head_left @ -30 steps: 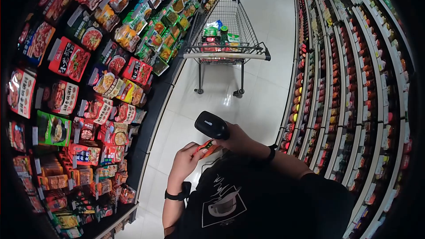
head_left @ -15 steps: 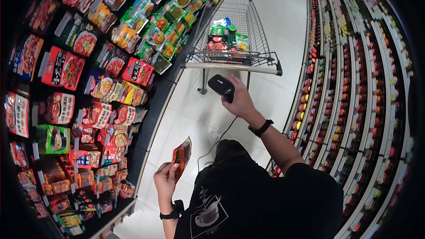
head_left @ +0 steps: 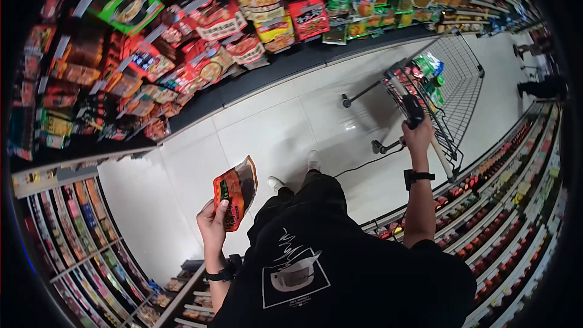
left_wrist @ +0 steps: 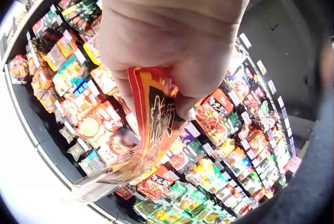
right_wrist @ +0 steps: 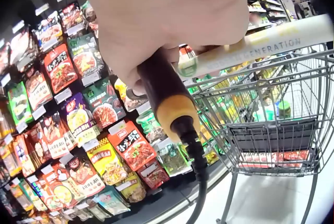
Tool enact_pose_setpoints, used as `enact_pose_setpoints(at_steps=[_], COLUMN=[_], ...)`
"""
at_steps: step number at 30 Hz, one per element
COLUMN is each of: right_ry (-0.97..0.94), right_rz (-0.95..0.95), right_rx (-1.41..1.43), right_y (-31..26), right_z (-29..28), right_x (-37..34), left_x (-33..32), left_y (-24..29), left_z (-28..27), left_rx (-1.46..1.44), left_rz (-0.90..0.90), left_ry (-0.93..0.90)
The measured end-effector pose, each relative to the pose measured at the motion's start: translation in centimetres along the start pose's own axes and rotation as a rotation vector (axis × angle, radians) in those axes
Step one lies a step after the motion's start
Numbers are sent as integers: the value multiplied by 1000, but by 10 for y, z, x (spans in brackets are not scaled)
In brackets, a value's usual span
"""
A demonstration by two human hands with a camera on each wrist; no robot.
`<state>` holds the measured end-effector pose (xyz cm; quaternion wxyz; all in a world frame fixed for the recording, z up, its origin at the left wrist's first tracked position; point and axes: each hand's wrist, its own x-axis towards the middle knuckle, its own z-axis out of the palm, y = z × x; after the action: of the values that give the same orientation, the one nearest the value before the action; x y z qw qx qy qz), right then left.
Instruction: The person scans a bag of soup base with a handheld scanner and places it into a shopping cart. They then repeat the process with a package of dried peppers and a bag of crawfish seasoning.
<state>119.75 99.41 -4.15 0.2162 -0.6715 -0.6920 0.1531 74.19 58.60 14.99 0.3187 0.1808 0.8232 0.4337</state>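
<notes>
A: Where was the red packet?

B: In the left hand, out over the pale floor and well apart from the shopping cart.

A: How would it have handled?

B: Light and floppy, I judged — the clear end looked thin and creased, and the glossy film was probably a bit slippery. Hardly fragile, though a hard squeeze might have strained a seam.

A: So where was the place to take hold?

B: Along one side edge, I'd have said, leaving the printed face and the clear end free. That was about how it was held: the thumb pressed on the face, the fingers behind, closed in a pinch with only the packet between.

A: And the right hand?

B: Its fingers were curled round the grip of a black scanner, the cord trailing from the bottom. That one seemed stiff and rather heavier, best held by the grip.

A: Was it touching the cart's handle bar?

B: I couldn't tell — the bar ran just beside the hand.
</notes>
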Motion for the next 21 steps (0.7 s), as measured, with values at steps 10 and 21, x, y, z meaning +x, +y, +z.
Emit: enact_pose_setpoints(at_steps=[10, 21], right_ry=[-58, 79], right_rz=[-41, -157], right_rx=[-121, -81], right_y=[-45, -148], right_z=[21, 75], right_x=[-45, -162], left_x=[-19, -21], left_y=[-69, -139], left_z=[-68, -181], left_rx=[-172, -300], left_rz=[-97, -42], left_ry=[149, 178])
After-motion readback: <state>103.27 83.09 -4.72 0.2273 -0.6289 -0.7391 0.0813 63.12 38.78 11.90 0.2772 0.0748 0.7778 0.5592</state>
